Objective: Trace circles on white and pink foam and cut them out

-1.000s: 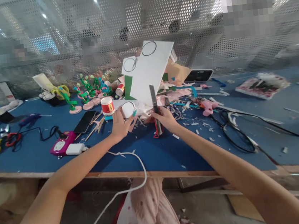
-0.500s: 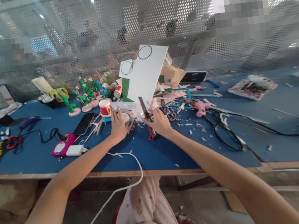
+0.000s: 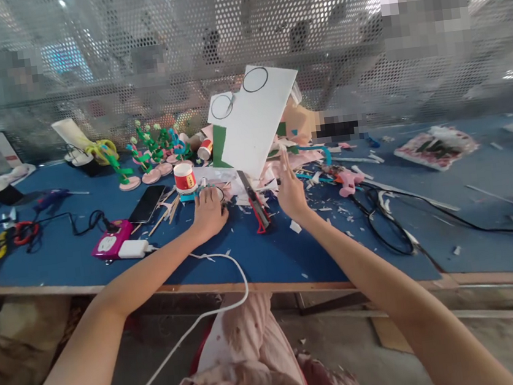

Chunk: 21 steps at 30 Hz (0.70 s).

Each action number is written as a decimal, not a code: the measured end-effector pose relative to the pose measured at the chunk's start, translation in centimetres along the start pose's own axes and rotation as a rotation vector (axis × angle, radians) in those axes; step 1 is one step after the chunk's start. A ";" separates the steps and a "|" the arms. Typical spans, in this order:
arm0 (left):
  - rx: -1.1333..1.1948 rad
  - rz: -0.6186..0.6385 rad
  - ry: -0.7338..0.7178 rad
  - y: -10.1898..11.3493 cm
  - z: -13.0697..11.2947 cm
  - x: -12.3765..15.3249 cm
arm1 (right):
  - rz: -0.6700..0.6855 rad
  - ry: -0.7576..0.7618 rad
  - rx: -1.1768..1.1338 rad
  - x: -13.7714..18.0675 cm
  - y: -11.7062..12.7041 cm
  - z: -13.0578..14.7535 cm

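Right hand [image 3: 292,192] outstretched (edgewise), left hand [image 3: 209,211] curved

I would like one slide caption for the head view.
Left hand and right hand over a blue table, with a dark tool lying between them.

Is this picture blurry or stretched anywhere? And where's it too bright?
In the head view, the right arm looks stretched toward the bottom edge; in that view too, glare whitens the upper right of the holey screen, and things behind it are hazy.
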<state>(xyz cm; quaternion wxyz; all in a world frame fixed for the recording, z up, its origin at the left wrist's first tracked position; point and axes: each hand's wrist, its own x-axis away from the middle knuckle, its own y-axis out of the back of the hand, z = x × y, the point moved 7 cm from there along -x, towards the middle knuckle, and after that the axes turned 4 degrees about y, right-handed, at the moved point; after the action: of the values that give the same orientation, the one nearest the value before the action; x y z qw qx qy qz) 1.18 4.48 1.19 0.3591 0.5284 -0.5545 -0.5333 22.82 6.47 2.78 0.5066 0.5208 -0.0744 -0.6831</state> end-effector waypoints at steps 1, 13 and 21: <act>0.002 -0.023 0.020 0.0 0.3 -0.1 | -0.024 0.003 0.050 -0.1 0.1 -0.1; 0.329 -0.370 -0.062 -0.6 2.9 -1.5 | 0.468 -0.062 0.542 1.8 -1.8 7.3; 0.295 -0.481 -0.226 0.5 1.3 -0.7 | 0.371 -0.198 0.313 1.0 0.4 2.8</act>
<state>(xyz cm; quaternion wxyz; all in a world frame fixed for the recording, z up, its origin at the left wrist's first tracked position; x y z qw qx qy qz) -0.03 5.37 1.58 0.0779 0.6283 -0.5215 -0.5721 20.92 4.35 3.60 0.5268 0.5007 -0.3228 -0.6062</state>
